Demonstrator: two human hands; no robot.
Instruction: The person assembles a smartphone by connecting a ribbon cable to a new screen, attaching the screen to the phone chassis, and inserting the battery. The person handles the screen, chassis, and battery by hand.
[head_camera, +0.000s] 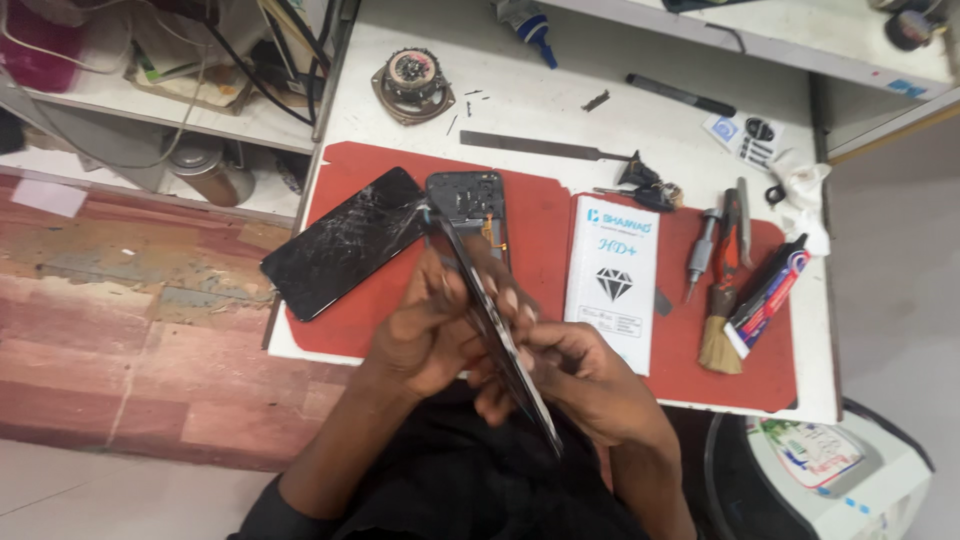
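Both hands grip a phone frame (492, 310) edge-on, over the near edge of the red mat (545, 215). L hand (425, 335) is closed round its left side, R hand (585, 375) pinches its lower part from the right. Cracked screen (345, 240) lies flat on the mat's left end. White box (612, 280) sits mid-mat, just right of the frame. Brush (715, 340), glue tube (765, 295) & screwdriver (700, 250) lie at the mat's right end.

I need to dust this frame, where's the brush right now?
The brush lies on the right of the red mat, between the white box and the glue tube, below the screwdriver.
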